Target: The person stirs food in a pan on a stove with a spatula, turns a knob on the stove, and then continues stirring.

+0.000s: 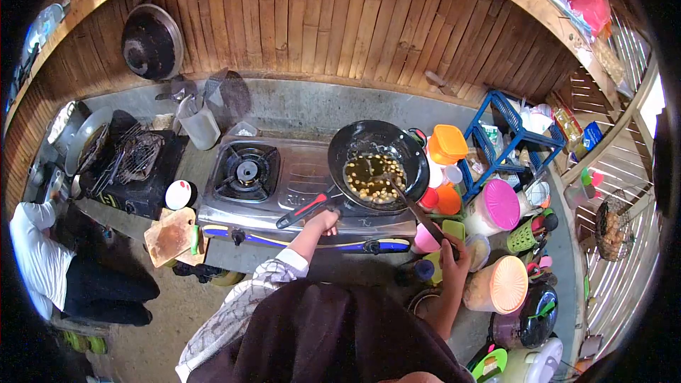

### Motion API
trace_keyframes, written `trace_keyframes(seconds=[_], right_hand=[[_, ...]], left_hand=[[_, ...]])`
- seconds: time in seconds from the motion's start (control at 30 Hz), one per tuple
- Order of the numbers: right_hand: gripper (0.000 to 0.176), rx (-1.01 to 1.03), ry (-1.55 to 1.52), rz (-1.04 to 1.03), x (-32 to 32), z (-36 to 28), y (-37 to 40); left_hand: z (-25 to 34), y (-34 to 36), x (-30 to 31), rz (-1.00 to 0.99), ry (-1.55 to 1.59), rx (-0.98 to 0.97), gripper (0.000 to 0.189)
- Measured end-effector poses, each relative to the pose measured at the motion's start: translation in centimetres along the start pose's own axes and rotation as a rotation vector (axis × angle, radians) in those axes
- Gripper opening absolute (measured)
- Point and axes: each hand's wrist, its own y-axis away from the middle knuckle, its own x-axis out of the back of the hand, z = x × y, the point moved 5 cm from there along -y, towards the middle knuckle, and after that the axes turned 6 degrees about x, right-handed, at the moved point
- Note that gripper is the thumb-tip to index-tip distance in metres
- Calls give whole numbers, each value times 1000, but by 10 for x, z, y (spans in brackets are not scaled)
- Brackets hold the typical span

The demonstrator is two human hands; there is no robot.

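A black wok (358, 140) sits on the right burner of the stove (298, 181), with small pale pieces in dark oil (374, 177) inside it. The wok's black and red handle (303, 211) points left toward me. Curled fingers of my left hand (325, 222) are right beside that handle, above the stove's front edge; what they hold, if anything, is hidden. Gripped in my right hand (454, 261) is the handle of a long dark spatula (418, 214). Its far end reaches into the oil among the pieces.
The left burner (247, 169) carries no pan. Cutting boards (170, 236) and a second, black stove (135, 167) stand left. Containers, including a pink-lidded tub (499, 206) and an orange-lidded tub (500, 284), crowd the right, before a blue rack (507, 135). Another person (42, 262) is at far left.
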Motion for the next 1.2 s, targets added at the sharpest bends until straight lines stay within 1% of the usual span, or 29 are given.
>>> trace_keyframes(seconds=[0.07, 0.13, 0.17, 0.2, 0.27, 0.3, 0.37, 0.47, 0.5, 0.57, 0.67, 0.8, 0.9, 0.97, 1.0, 1.07, 1.2], right_hand=[[17, -10, -23, 13, 13, -16, 8], [16, -79, -3, 0, 22, -37, 17], [14, -28, 0, 9, 26, -42, 18], [14, -28, 1, 11, 31, -39, 21], [14, 40, 94, 56, 45, -35, 25], [14, 40, 95, 59, 46, -40, 27], [14, -39, 43, 76, 52, -54, 34], [14, -31, 72, 83, 58, -69, 37], [14, -31, 72, 84, 60, -63, 37], [12, 181, 154, 106, 69, -56, 36], [12, 226, 224, 89, 75, -49, 35], [13, 238, 222, 85, 74, -46, 33], [14, 224, 252, 56, 68, -50, 32], [14, 119, 174, 70, 61, -56, 33], [14, 119, 173, 68, 59, -60, 33], [12, -51, 28, 45, 55, -55, 34], [12, -47, 2, 18, 40, -55, 33]], left_hand=[[3, 8, 2, 15, 14, -4, 57], [1, 1, 0, 10, 31, -5, 56], [-1, -3, 0, 6, 49, -3, 56], [-1, 0, 0, 4, 48, -5, 56], [2, 5, 1, 16, 41, -46, 56], [2, 5, 2, 15, 38, -48, 56], [1, 3, 1, 8, 34, -36, 56], [-1, -3, 0, 9, 57, -36, 57], [0, -1, 0, 9, 56, -36, 57], [4, 9, 2, 10, 22, -29, 57], [5, 14, 2, 6, 33, -5, 57], [7, 15, 3, 10, 5, -23, 57], [8, 19, 4, 17, -8, -18, 56], [9, 21, 4, 9, -4, -6, 57], [8, 19, 4, 10, -3, -5, 57], [4, 7, 2, 7, 8, 1, 57], [-1, -5, 0, 2, 22, -12, 57]])
